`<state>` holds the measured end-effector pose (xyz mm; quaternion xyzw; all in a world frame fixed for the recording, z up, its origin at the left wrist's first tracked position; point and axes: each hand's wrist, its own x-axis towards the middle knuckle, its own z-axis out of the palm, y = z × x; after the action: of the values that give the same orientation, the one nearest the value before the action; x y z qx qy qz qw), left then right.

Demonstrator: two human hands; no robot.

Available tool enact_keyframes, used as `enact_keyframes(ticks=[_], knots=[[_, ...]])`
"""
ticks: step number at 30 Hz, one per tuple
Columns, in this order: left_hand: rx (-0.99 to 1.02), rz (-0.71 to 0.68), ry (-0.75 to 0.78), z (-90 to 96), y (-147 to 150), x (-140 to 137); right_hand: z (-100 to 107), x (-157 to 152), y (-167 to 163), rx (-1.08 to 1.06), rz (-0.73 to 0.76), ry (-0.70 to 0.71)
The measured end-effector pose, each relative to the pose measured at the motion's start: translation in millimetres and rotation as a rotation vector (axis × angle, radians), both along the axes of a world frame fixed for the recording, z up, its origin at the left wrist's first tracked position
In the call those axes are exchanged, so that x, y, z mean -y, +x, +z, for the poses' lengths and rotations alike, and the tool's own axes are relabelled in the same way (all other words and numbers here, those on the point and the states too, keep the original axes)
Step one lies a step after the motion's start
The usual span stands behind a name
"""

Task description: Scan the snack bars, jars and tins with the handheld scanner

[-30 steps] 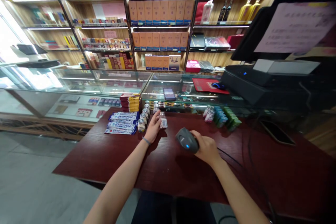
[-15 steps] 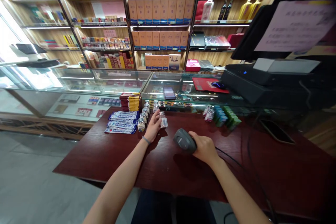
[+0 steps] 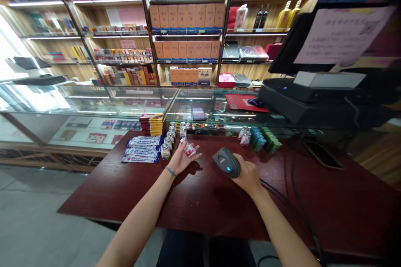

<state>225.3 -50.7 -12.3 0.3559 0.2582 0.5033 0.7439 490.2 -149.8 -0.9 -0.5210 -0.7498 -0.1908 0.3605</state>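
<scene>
My left hand [image 3: 179, 162] is turned palm up, holding a small clear candy jar [image 3: 189, 149] with pink-red contents tilted across its fingers, above the table. A dark grey barcode scanner [image 3: 226, 162] is gripped in my right hand [image 3: 247, 176]; a blue light glows on it, and its head points left, toward the jar. A gap separates the scanner and the jar. Just left of my left hand stand several silver-lidded jars [image 3: 166, 150] in rows. Similar pink jars [image 3: 245, 137] stand beyond the scanner, beside blue bottles [image 3: 259, 139] and green bottles [image 3: 273, 144].
Blue-white packets [image 3: 142, 149] and stacked red and yellow packs [image 3: 152, 125] lie left on the dark red table [image 3: 125, 200]. A phone [image 3: 322, 154] lies at right. The scanner's cable [image 3: 275, 190] runs rightward. Behind are a glass counter [image 3: 206, 96] and a monitor [image 3: 291, 46].
My left hand has lifted the jar off the table and turned palm up. The scanner has shifted slightly right and up, and its blue light has come on.
</scene>
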Motion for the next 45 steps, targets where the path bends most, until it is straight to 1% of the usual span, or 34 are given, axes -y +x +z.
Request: enact_keyframes(ticks=[3, 6, 9, 13, 18, 22, 25, 28, 31, 35, 37, 40, 45], knots=[[-0.007, -0.021, 0.005, 0.0, 0, 0, -3, 0, 3, -0.049, -0.049, -0.011], [-0.047, 0.019, 0.059, -1.4, 2, 1, -4, -1, 9, -0.110, -0.103, -0.006], [-0.071, 0.042, 0.122, -0.2, 5, 3, -4, -1, 18, -0.147, -0.182, 0.027], [-0.129, 0.012, 0.153, 3.7, 11, 6, 0, -2, 36, -0.153, -0.278, 0.086], [-0.269, 0.068, 0.244, 2.1, 29, 3, 5, 1, 63, -0.223, -0.415, 0.123], [-0.334, 0.044, 0.321, 2.7, 60, -4, 8, 4, 80, -0.305, -0.556, 0.148], [-0.364, 0.067, 0.395, 4.7, 95, -13, 10, 7, 88, -0.378, -0.626, 0.153], [-0.424, 0.104, 0.483, 4.1, 137, -22, 12, 9, 92, -0.445, -0.674, 0.152], [-0.555, 0.128, 0.605, 0.5, 178, -29, 14, 11, 95, -0.503, -0.714, 0.146], [-0.682, 0.182, 0.705, -6.7, 221, -30, 13, 12, 98, -0.575, -0.720, 0.112], [-0.697, 0.212, 0.723, -10.6, 237, -29, 13, 12, 99, -0.598, -0.723, 0.109], [-0.667, 0.222, 0.729, -16.6, 252, -29, 12, 13, 99, -0.612, -0.724, 0.116], [-0.578, 0.160, 0.706, -29.5, 265, -32, 13, 13, 99, -0.646, -0.712, 0.130]])
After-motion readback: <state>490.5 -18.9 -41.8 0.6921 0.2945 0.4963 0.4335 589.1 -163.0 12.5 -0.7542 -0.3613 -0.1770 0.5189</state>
